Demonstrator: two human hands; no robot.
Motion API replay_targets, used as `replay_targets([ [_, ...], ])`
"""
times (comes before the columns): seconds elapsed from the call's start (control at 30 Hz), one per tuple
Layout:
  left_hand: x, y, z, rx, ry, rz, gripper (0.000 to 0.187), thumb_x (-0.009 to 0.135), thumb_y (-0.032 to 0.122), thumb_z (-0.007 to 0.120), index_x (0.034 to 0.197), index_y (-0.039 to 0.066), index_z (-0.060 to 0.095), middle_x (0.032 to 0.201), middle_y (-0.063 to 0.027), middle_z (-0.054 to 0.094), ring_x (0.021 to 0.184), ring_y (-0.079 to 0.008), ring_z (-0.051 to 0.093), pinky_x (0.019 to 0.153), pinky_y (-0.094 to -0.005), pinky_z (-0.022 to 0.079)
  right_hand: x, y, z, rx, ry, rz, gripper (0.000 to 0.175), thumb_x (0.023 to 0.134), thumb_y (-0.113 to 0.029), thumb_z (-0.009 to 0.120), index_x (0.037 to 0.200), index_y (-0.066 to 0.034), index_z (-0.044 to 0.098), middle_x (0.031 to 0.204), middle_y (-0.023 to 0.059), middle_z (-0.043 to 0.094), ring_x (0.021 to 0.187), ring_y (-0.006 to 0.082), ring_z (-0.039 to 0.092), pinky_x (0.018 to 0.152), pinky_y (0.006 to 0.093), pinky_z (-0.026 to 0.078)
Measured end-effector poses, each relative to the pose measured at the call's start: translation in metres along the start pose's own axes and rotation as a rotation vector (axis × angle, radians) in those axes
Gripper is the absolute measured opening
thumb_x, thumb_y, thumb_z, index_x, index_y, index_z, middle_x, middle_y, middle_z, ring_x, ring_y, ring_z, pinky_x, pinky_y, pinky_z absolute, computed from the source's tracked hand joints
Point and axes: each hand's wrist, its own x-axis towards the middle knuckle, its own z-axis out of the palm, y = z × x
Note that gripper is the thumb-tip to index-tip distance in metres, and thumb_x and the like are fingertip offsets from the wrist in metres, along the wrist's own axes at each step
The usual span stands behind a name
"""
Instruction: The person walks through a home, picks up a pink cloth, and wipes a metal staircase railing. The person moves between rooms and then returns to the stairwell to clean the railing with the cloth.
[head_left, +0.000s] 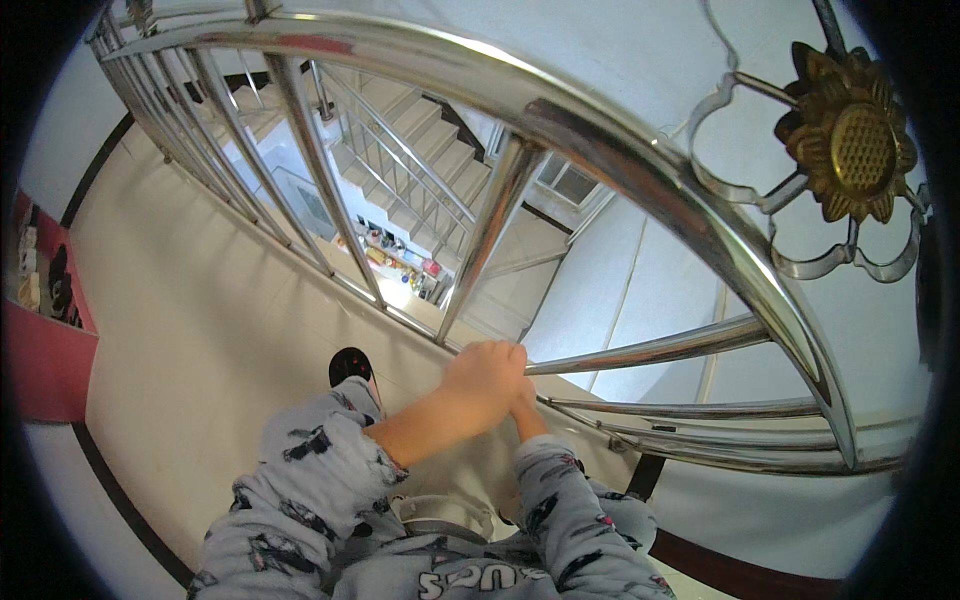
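My left hand (484, 379) is curled and slightly blurred at the lower end of a stainless steel baluster (652, 349). My right hand (525, 405) is mostly hidden behind it, and the two touch. Whether they grip the baluster, a cloth or only each other is hidden. Both arms wear grey patterned fleece sleeves (315, 487). Above and beyond the hands curves a thick steel handrail (480, 79). The bottom rail (409, 322) runs close to the floor behind them.
A brass sunflower ornament (862, 150) is fixed beside the handrail. Through the balusters a staircase (420, 150) and a lower level with small items (397, 262) show. My black slipper (350, 365) is on the tiled floor (195, 300). A red shoe rack (52, 367) stands left.
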Motion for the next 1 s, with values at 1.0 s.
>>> replay_targets([
  [1.0, 0.048, 0.008, 0.005, -0.274, -0.127, 0.13, 0.025, 0.083, 0.02, 0.06, 0.102, 0.005, 0.057, 0.097, -0.0176, 0.062, 0.092, -0.0379, 0.059, 0.077, -0.0474, 0.047, -0.104, -0.063, -0.214, -1.409, -0.293, -0.086, 0.019, 0.082, -0.026, 0.06, 0.094, -0.0174, 0.072, 0.091, 0.0009, 0.07, 0.087, 0.0234, 0.066, 0.068, 0.0451, 0.044],
])
